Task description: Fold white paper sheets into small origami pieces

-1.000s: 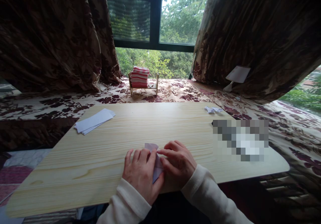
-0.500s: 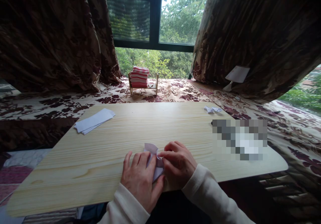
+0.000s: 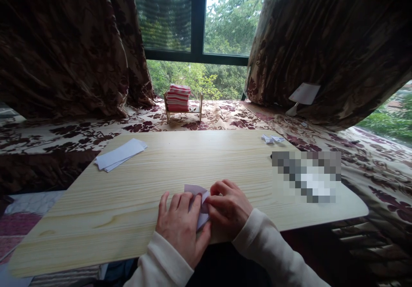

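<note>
Near the front edge of the table lies a partly folded piece of white paper (image 3: pixel 203 220), its upper corner sticking up past my fingers. My left hand (image 3: pixel 180 222) rests flat over the paper's left side, fingers spread, pressing it against the tabletop. At the right edge, my right hand (image 3: pixel 229 209) pinches a raised flap of the paper between thumb and index finger. Part of the sheet is hidden beneath both hands.
A light wooden table (image 3: pixel 135 209) spreads beneath my hands. On it are a stack of white paper strips (image 3: pixel 120 155) at left, folded paper pieces (image 3: pixel 272 139) at back right and a blurred-out item (image 3: pixel 305 177). Behind stand a small rack (image 3: pixel 184 111) with folded cloths (image 3: pixel 178 98) and a lamp (image 3: pixel 304 94).
The flap under my right fingertips has turned and now shows a sharper fold. My left hand stays on the paper, its index finger now closer to the flap.
</note>
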### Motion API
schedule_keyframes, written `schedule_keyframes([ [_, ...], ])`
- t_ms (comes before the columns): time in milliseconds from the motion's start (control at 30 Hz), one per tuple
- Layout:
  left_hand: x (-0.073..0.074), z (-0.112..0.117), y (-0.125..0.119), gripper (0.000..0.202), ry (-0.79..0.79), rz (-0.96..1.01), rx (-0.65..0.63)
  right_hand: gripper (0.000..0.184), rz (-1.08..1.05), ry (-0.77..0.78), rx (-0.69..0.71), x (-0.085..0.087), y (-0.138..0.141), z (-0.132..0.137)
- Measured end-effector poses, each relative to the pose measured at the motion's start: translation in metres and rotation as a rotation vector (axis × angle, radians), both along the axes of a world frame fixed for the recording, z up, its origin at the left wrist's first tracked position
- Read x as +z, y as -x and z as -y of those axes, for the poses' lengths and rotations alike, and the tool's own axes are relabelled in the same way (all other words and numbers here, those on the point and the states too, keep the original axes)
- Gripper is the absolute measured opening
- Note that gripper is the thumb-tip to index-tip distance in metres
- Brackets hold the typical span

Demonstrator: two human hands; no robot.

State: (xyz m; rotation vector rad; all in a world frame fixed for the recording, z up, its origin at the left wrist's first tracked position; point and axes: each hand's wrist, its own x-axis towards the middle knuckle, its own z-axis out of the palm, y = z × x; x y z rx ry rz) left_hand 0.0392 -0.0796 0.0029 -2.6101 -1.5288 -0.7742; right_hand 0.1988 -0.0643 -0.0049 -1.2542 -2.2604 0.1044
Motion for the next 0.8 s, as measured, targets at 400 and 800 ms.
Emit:
schedule_keyframes([
  [400, -0.002, 0.005, 0.004, 0.039, -0.05, -0.034, -0.031, 0.01, 0.069, -0.067, 0.017, 0.002, -0.001, 0.001],
  [800, 0.007, -0.019, 0.036, 0.024, -0.192, 0.03, 0.002, 0.014, 0.072, -0.042, 0.023, 0.002, -0.003, 0.002],
])
